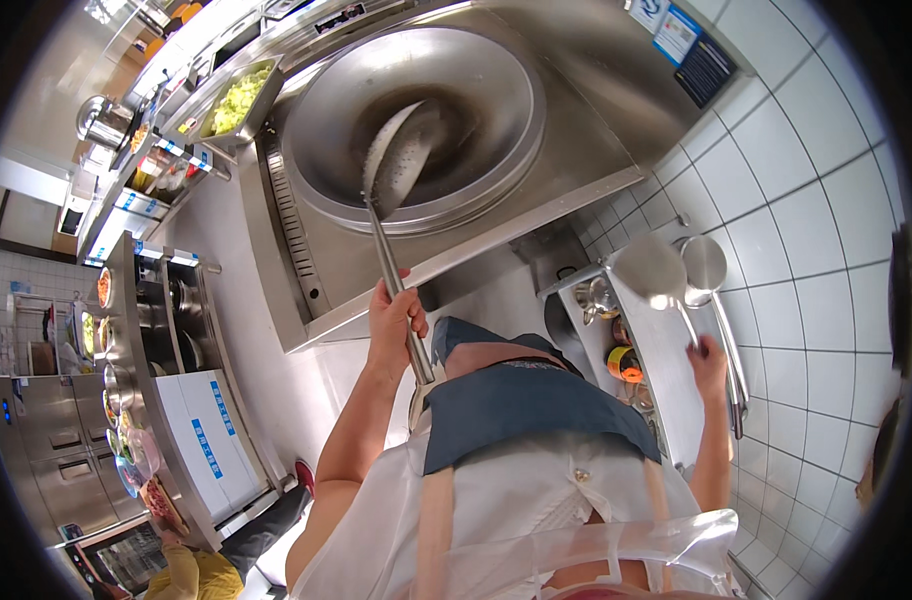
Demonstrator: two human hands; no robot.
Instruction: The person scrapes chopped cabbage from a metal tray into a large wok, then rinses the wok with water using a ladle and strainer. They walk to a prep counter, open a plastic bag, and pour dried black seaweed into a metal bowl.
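Note:
A large steel wok (493, 90) is set in the metal cooktop before me. My left hand (398, 315) grips the long metal handle of a perforated strainer ladle (402, 161), whose bowl hangs over the wok. Off to the right, beside the tiled wall, my right hand (707, 361) is closed on the thin handle of a blurred, round-headed metal utensil (649, 271); whether it is a spatula or a ladle I cannot tell. Just behind it a metal ladle (703, 262) hangs or leans near the wall.
A metal tray of chopped green vegetables (240, 101) stands left of the wok. Below my right hand is a narrow shelf (643, 330) with jars and metal pots. A counter (178, 450) with bowls runs along the left, where another person (200, 574) is at a board of meat.

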